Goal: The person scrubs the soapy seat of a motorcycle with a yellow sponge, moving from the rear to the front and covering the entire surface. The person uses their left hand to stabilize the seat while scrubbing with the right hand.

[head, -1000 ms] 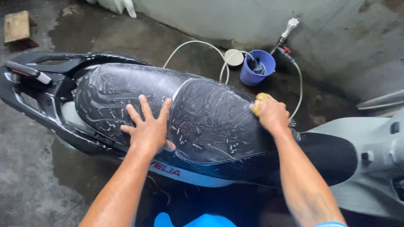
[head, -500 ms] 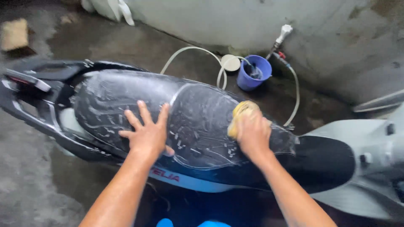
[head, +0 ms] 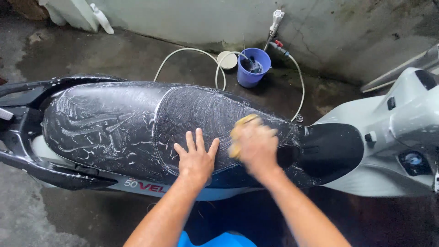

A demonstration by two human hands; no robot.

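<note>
- Left hand (head: 196,158) lies flat, fingers spread, on the soapy black scooter seat (head: 137,123).
- Right hand (head: 256,144) grips a yellow sponge (head: 240,126) on it.
- Blue bucket (head: 253,68) by the wall holds dark items, unclear.

hands (head: 196,160): 2 | sponge (head: 239,132): 1 (yellow) | scooter (head: 114,123): 1 | bucket (head: 254,68): 1 | hose (head: 192,57): 1

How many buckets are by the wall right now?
1. A blue bucket stands on the wet floor against the wall, under the tap, beyond the soapy scooter seat. Anything behind the scooter's grey front body would be hidden.
</note>
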